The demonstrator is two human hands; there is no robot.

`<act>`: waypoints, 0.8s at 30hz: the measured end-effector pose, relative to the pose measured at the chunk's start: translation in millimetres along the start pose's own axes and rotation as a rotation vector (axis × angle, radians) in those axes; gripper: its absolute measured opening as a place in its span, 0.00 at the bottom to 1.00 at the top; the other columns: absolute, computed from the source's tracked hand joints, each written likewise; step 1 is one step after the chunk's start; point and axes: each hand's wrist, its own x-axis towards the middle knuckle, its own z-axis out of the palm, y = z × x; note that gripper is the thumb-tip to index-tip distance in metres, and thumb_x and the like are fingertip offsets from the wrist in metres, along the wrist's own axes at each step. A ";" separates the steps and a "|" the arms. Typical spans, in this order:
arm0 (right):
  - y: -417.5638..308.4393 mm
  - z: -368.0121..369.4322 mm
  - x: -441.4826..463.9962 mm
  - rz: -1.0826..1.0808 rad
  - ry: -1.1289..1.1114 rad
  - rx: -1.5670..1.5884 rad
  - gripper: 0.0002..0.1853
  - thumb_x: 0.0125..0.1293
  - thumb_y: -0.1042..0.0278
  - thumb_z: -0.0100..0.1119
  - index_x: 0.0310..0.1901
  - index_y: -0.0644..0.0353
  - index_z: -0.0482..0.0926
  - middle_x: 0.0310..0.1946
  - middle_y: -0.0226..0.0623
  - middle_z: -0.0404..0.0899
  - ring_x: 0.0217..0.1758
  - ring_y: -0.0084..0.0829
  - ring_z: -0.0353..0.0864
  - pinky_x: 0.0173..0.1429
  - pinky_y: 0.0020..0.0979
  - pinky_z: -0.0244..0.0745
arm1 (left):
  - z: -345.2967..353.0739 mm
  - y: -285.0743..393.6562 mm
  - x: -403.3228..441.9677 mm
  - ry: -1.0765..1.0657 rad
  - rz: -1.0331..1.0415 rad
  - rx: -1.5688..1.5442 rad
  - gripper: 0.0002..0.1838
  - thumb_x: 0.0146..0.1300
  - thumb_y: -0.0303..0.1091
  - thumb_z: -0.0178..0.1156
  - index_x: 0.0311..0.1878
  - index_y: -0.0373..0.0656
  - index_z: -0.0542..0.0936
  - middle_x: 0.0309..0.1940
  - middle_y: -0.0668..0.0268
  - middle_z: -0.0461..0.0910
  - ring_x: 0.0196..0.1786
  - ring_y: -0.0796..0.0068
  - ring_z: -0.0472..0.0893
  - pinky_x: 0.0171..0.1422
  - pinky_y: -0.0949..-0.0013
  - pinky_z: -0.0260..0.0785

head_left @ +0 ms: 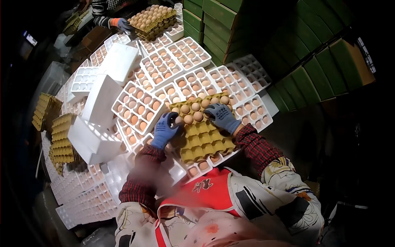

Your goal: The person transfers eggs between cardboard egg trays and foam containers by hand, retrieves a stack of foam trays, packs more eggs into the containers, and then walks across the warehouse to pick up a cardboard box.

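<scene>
A yellow-brown egg tray (205,142) lies before me on top of white foam trays. Its far rows hold brown eggs (197,116), while the nearer cups hold none. My left hand (164,131), in a blue-grey glove, curls its fingers around an egg (178,120) at the tray's left edge. On the tray's right side, my right hand (223,117), gloved alike, has its fingers bent in beside the eggs. What lies under those fingers is hidden. Under the tray's near edge, a white foam tray (192,176) with eggs shows partly.
White foam trays of eggs (138,108) spread across the table. Foam lids (119,61) lean at the left, near stacked yellow-brown trays (63,138). Green boxes (304,88) are stacked at the right. Another person's gloved hand (121,24) touches a stack of full egg trays (152,22) at the back.
</scene>
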 end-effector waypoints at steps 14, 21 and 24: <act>-13.7 5.1 35.8 0.071 -0.175 0.278 0.21 0.54 0.58 0.68 0.49 0.54 0.77 0.44 0.42 0.78 0.47 0.47 0.79 0.47 0.44 0.76 | 26.1 28.4 3.6 0.058 -0.033 0.001 0.26 0.60 0.36 0.66 0.63 0.46 0.76 0.53 0.60 0.80 0.53 0.59 0.82 0.58 0.59 0.75; 31.4 -2.7 89.4 -0.011 -0.239 0.733 0.28 0.50 0.59 0.77 0.54 0.55 0.81 0.59 0.41 0.73 0.62 0.38 0.75 0.63 0.35 0.73 | 3.3 18.4 32.4 0.132 -0.059 0.454 0.19 0.60 0.28 0.62 0.55 0.45 0.82 0.56 0.61 0.74 0.53 0.57 0.78 0.49 0.58 0.79; -13.7 7.8 101.9 0.087 -0.457 -0.295 0.22 0.53 0.56 0.71 0.50 0.50 0.83 0.65 0.43 0.66 0.52 0.49 0.76 0.44 0.43 0.80 | 59.9 19.7 67.8 0.092 -0.468 1.027 0.14 0.58 0.30 0.60 0.47 0.47 0.86 0.55 0.60 0.69 0.46 0.51 0.75 0.37 0.52 0.77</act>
